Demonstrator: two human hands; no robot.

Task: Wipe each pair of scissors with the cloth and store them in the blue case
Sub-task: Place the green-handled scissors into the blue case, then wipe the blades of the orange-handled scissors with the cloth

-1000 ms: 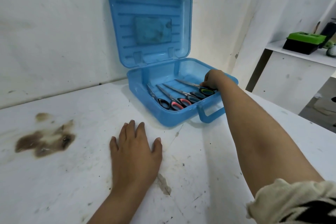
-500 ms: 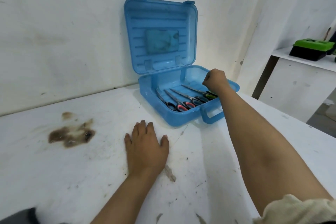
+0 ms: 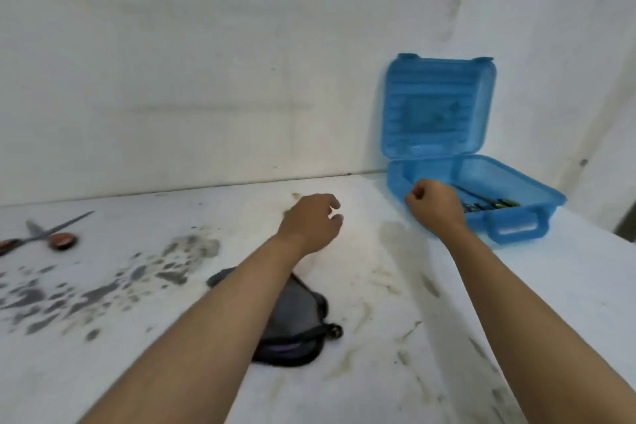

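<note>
One pair of scissors [image 3: 38,235] with orange-red handles lies at the far left of the white table [image 3: 378,372], blades apart, well away from everything else. Dark smears spot the tabletop to its right. Next comes a dark cloth [image 3: 296,323], lying crumpled near the middle and partly hidden under the left forearm. The left hand [image 3: 311,222] hangs above the table past the cloth, fingers loosely curled, holding nothing. Further right, the right hand [image 3: 433,205] is balled into a fist at the near left corner of the blue case [image 3: 516,227], also holding nothing. That case sits open against the wall, lid upright, with several scissors [image 3: 492,206] lying inside, their handles toward its front wall
</note>
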